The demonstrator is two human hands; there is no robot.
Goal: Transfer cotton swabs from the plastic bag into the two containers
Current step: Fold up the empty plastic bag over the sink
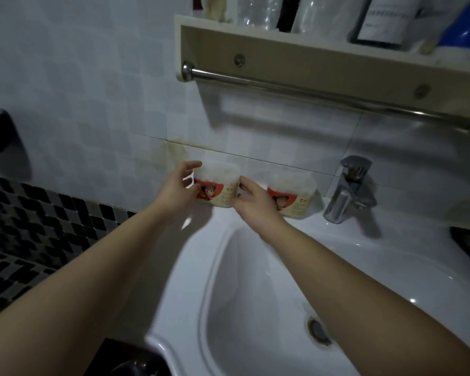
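1. steady the left container [223, 196], heaped with swabs [217, 172], on the sink [310, 226] ledge at 12 o'clock; keep it level, off the right container [296, 196] at its 3 o'clock.
2. both arms reach forward: left hand [178, 185] grip curls round its 9 o'clock side, right hand [251, 202] round 3 o'clock.

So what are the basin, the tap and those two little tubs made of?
The basin: glazed white ceramic by the look, glossy with sharp highlights. The tap: polished chrome-like metal, mirror reflections. The left tub and right tub: probably clear plastic with printed labels, since white contents show through above; blur leaves that open.
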